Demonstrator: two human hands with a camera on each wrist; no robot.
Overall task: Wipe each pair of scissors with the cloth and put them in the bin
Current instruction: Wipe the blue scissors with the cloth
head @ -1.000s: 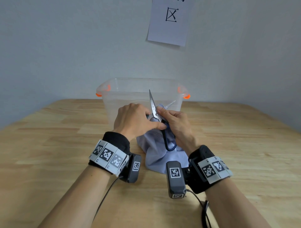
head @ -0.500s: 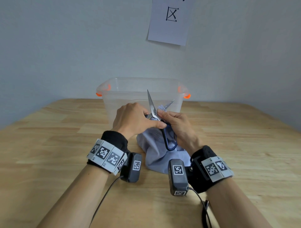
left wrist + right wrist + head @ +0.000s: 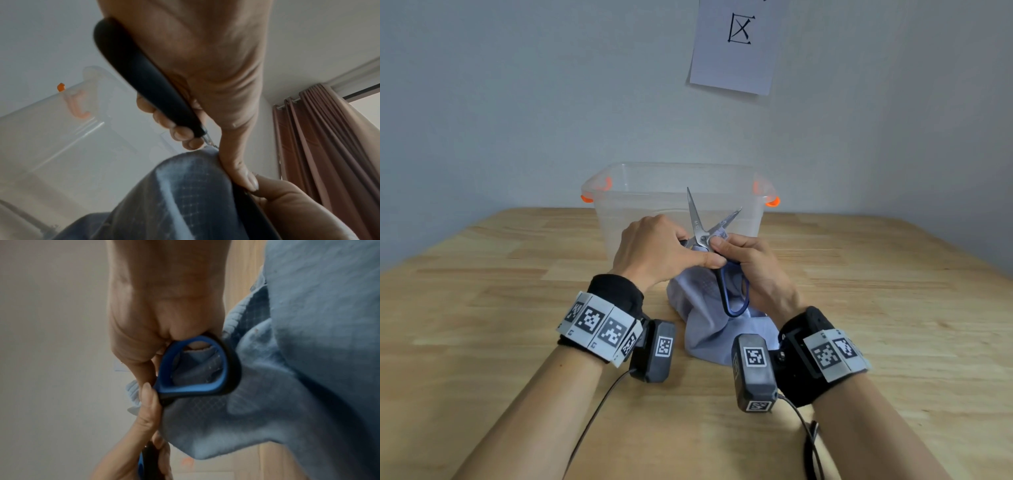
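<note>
Scissors [image 3: 703,236] stand nearly upright above the table [image 3: 482,291], just near of the clear bin [image 3: 674,185], blades spread and pointing up and away, handles toward the person. Left hand [image 3: 657,248] clenches one black handle; right hand [image 3: 753,267] grips the blue-lined loop and the pale blue cloth [image 3: 705,325] draped beneath.

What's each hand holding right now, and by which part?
Left hand grips one black handle of the open scissors. Right hand holds the other, blue-lined handle loop, together with the cloth.
</note>
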